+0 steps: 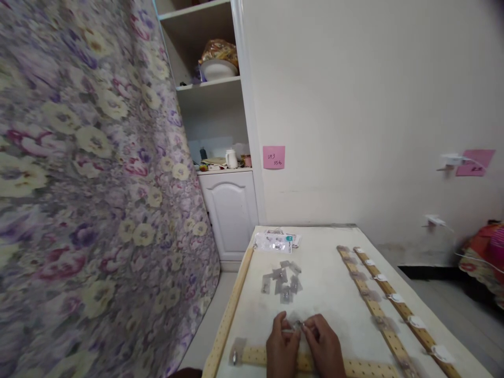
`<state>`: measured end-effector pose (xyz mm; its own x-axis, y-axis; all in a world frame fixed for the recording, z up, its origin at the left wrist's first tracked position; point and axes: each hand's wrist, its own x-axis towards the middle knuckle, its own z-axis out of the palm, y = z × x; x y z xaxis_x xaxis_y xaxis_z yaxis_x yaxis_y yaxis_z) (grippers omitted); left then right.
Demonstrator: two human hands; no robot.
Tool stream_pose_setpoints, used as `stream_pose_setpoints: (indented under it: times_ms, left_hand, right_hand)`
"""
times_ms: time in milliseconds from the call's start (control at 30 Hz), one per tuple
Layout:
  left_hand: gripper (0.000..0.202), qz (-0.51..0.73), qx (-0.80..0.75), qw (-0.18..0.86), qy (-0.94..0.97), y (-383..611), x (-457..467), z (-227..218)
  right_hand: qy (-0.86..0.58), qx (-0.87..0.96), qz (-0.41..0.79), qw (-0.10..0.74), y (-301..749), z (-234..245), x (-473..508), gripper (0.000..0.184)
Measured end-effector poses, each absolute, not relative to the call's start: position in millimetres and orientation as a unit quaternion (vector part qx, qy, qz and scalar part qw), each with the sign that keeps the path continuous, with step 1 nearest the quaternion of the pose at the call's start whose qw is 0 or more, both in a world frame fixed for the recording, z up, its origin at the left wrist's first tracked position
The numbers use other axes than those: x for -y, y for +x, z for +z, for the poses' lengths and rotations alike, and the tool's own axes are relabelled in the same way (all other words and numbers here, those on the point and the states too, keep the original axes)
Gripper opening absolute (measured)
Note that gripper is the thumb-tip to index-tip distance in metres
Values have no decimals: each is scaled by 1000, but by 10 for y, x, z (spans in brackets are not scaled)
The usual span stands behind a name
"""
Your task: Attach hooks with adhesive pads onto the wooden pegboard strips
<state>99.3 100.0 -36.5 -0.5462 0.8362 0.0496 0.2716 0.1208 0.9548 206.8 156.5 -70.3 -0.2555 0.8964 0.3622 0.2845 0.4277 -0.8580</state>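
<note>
Near the front of the white table my left hand [281,344] and my right hand [322,344] meet, fingertips pinched together. Between them is a small clear piece with a shiny metal part [298,324], too small to name for sure. Below the hands lies a perforated wooden strip [254,356], partly hidden by them. A clear packet with a metal piece [235,358] sits at the strip's left end. Just beyond my hands lies a loose group of small clear packets [286,294], with little metal pieces inside some of them.
Two wooden strips on the right carry clear packets [381,321] and white pieces [415,321]. Another perforated strip [230,310] runs along the left table edge. Printed clear packaging [273,242] lies at the far end. A floral curtain [98,184] hangs left, beside a shelved cabinet [232,212].
</note>
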Motion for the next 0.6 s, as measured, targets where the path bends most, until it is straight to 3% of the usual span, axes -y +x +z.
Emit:
stream_pose_setpoints:
  times_ms: [333, 600]
  left_hand:
    - [38, 412, -701, 161, 559, 903, -918, -162]
    - [32, 409, -721, 233, 508, 766, -1093, -29]
  right_hand:
    - [-367, 795, 204, 438, 2058, -662, -1533, 25]
    - [-326, 831, 209, 400, 2140, -487, -1555, 25]
